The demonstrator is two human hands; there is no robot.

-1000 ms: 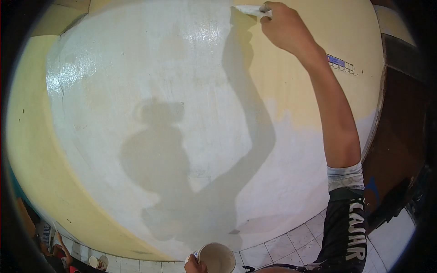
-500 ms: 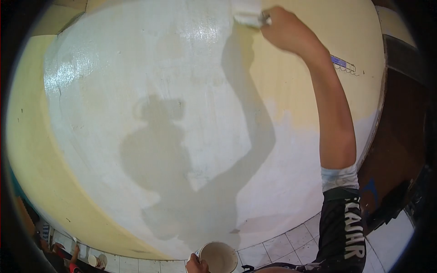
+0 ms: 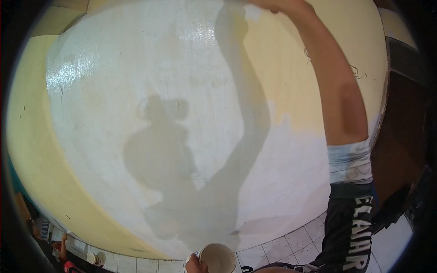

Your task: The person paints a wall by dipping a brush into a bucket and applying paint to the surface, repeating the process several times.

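At the top edge of the view my right hand (image 3: pixel 284 4) is raised against the wall, closed and partly cut off; the paintbrush it held half a second ago is out of the frame. The wall (image 3: pixel 104 100) in front of me carries wet white paint over yellow, with a bare yellow patch under my raised arm. Low in the middle, my left hand (image 3: pixel 195 264) is closed on the rim of a paint bucket (image 3: pixel 223 257), whose pale inside faces me. My shadow falls across the painted area.
Another person (image 3: pixel 59 255) is low at the left, an arm reaching to the wall's base. Near that person stands a small white bucket (image 3: pixel 94 259). White floor tiles (image 3: pixel 291 245) run along the wall. A dark brown panel (image 3: pixel 400 118) borders the right side.
My right hand has moved up and slightly left with the paintbrush, which has left the view. A fresh white mark shows near the top. My left hand stays at the bucket.
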